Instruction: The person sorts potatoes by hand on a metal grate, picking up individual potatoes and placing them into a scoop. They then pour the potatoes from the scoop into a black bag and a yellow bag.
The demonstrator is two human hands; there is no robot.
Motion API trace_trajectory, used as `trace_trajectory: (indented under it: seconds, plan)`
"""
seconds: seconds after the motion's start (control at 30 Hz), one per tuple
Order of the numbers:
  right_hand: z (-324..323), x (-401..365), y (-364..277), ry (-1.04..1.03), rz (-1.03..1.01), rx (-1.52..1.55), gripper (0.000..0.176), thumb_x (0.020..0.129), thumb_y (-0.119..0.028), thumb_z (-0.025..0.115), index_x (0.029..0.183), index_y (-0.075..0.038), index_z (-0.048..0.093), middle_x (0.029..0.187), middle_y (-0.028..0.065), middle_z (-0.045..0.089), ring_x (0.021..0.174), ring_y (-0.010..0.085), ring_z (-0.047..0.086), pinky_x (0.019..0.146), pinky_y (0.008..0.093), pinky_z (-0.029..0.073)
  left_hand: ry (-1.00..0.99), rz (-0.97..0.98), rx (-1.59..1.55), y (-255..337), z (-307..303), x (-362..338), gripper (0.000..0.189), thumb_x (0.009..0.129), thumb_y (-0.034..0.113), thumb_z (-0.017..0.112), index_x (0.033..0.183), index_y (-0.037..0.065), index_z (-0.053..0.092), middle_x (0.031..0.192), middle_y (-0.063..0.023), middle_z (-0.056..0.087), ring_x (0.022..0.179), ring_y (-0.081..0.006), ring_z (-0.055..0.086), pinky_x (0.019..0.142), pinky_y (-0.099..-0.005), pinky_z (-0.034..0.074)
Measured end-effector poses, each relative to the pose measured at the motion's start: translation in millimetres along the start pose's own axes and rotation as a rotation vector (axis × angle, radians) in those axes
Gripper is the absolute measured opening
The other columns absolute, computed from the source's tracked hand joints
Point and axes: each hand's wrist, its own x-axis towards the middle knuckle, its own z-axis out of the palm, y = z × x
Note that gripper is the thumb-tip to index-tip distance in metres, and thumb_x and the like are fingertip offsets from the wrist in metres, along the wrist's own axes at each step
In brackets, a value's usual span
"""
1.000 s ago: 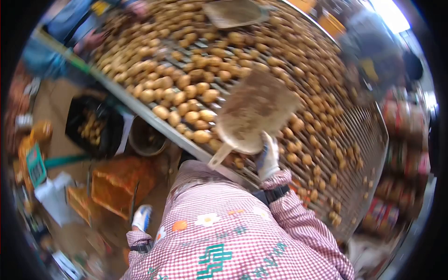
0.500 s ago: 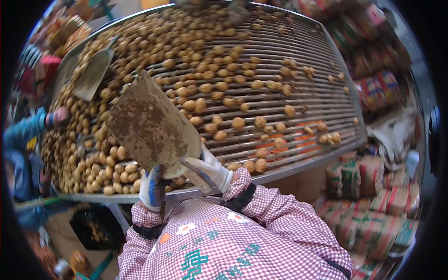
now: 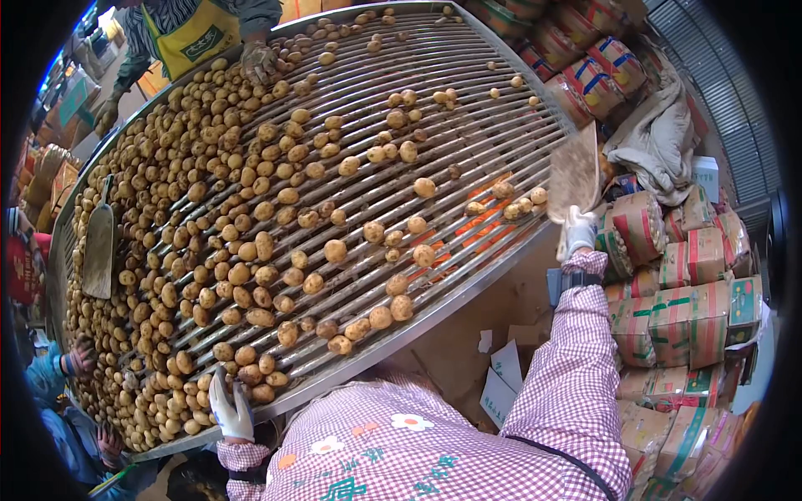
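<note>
In a white glove, my right hand (image 3: 578, 230) grips a flat, dirty metal scoop (image 3: 575, 167) by its handle. The scoop is off at the right end of the slatted metal table (image 3: 493, 125), its blade pointing away from me. My left hand (image 3: 231, 409), gloved in white and blue, rests at the near edge with its fingers stretched out and apart. Right beside those fingers lie several potatoes (image 3: 257, 374). More potatoes (image 3: 192, 159) are heaped thickly across the table's left side and scattered thinly toward the right.
Another scoop (image 3: 99, 250) lies on the potatoes at the left. Across the table a person in a yellow apron (image 3: 196, 37) reaches onto it with a gloved hand. A co-worker's hand (image 3: 79, 357) is at the left edge. Stacked cartons (image 3: 681, 321) and a grey cloth (image 3: 656, 142) stand right.
My right hand has carried the scoop from above the potatoes to the table's right end. My left hand has let go of it and come down by the near edge. The view has shifted.
</note>
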Motion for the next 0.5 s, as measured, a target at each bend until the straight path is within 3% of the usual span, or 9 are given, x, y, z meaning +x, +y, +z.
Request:
trace_trajectory:
  seconds: [0.03, 0.07, 0.13, 0.17, 0.27, 0.3, 0.4, 0.47, 0.5]
  plan:
    - [20.4, 16.9, 16.7, 0.178, -0.066, 0.020, 0.043, 0.086, -0.030, 0.060, 0.107, 0.008, 0.063, 0.094, 0.0303, 0.065, 0.086, 0.0422, 0.066, 0.075, 0.0511, 0.051, -0.028, 0.073, 0.196, -4.4, -5.2, -6.7, 0.046, 0.097, 0.006, 0.054, 0.141, -0.003, 0.049, 0.139, -0.0245, 0.053, 0.132, -0.0416, 0.049, 0.112, -0.0464, 0.037]
    - [40.9, 34.3, 33.7, 0.356, -0.134, 0.028, 0.035, 0.086, -0.025, 0.061, 0.106, 0.004, 0.065, 0.080, 0.0217, 0.068, 0.074, 0.0374, 0.065, 0.066, 0.0519, 0.049, -0.029, 0.072, 0.201, -5.1, -6.9, -10.4, 0.046, 0.097, 0.006, 0.054, 0.141, -0.003, 0.049, 0.139, -0.0245, 0.053, 0.132, -0.0416, 0.049, 0.112, -0.0464, 0.037]
    - [57.5, 30.3, 33.2, 0.533, -0.163, 0.048, 0.043, 0.087, -0.024, 0.060, 0.120, 0.004, 0.062, 0.088, 0.0226, 0.069, 0.074, 0.0363, 0.065, 0.066, 0.0502, 0.050, -0.073, 0.132, 0.318, -4.5, -10.4, -15.4, 0.046, 0.094, 0.007, 0.055, 0.139, -0.003, 0.051, 0.139, -0.0240, 0.053, 0.133, -0.0462, 0.045, 0.113, -0.0520, 0.034]
    - [61.4, 27.6, 35.4, 0.433, -0.231, 0.016, 0.057, 0.087, -0.024, 0.061, 0.135, 0.001, 0.046, 0.100, 0.0232, 0.067, 0.076, 0.0348, 0.064, 0.068, 0.0484, 0.051, -0.076, 0.126, 0.323, -6.5, -11.5, -16.9, 0.046, 0.094, 0.007, 0.055, 0.139, -0.003, 0.051, 0.139, -0.0240, 0.053, 0.133, -0.0462, 0.045, 0.113, -0.0520, 0.034]
    - [30.4, -45.8, 5.4, -0.293, -0.163, 0.622, 0.080, 0.088, -0.018, 0.061, 0.155, -0.005, 0.021, 0.130, 0.0219, 0.054, 0.107, 0.0291, 0.056, 0.086, 0.0413, 0.048, -0.055, 0.097, 0.369, -9.7, -5.5, -18.0, 0.045, 0.095, 0.011, 0.056, 0.138, -0.003, 0.052, 0.140, -0.0234, 0.052, 0.136, -0.0457, 0.042, 0.114, -0.0535, 0.031]
    - [21.6, -65.3, -1.5, -0.314, -0.202, 0.581, 0.070, 0.088, -0.019, 0.061, 0.147, -0.002, 0.029, 0.128, 0.0236, 0.056, 0.107, 0.0320, 0.057, 0.087, 0.0421, 0.049, -0.053, 0.086, 0.370, -7.3, -5.2, -16.5, 0.045, 0.095, 0.011, 0.056, 0.138, -0.003, 0.052, 0.140, -0.0234, 0.052, 0.136, -0.0457, 0.042, 0.114, -0.0535, 0.031]
    - [-14.5, -88.0, -27.2, -0.065, -0.317, 0.067, 0.047, 0.089, -0.023, 0.058, 0.124, 0.007, 0.053, 0.119, 0.0288, 0.061, 0.107, 0.0407, 0.062, 0.091, 0.0447, 0.050, -0.052, 0.070, 0.350, -3.0, -7.9, -15.6, 0.046, 0.093, 0.011, 0.055, 0.137, -0.002, 0.052, 0.141, -0.0236, 0.052, 0.135, -0.0459, 0.042, 0.114, -0.0534, 0.032]
    - [-10.6, -30.0, 4.8, 0.062, -0.335, -0.159, 0.043, 0.090, -0.033, 0.055, 0.099, 0.009, 0.061, 0.097, 0.0306, 0.065, 0.093, 0.0473, 0.062, 0.082, 0.0501, 0.049, -0.052, 0.073, 0.344, -3.2, -9.8, -14.1, 0.047, 0.093, 0.011, 0.055, 0.137, -0.002, 0.052, 0.141, -0.0238, 0.052, 0.135, -0.0459, 0.043, 0.113, -0.0534, 0.032]
    - [-1.4, -4.5, 16.7, 0.097, -0.354, -0.109, 0.042, 0.089, -0.033, 0.055, 0.092, 0.008, 0.061, 0.090, 0.0286, 0.066, 0.090, 0.0474, 0.062, 0.080, 0.0515, 0.048, -0.053, 0.077, 0.335, -2.9, -8.3, -14.2, 0.047, 0.092, 0.011, 0.055, 0.137, -0.002, 0.052, 0.140, -0.0241, 0.052, 0.135, -0.0459, 0.043, 0.113, -0.0535, 0.032]
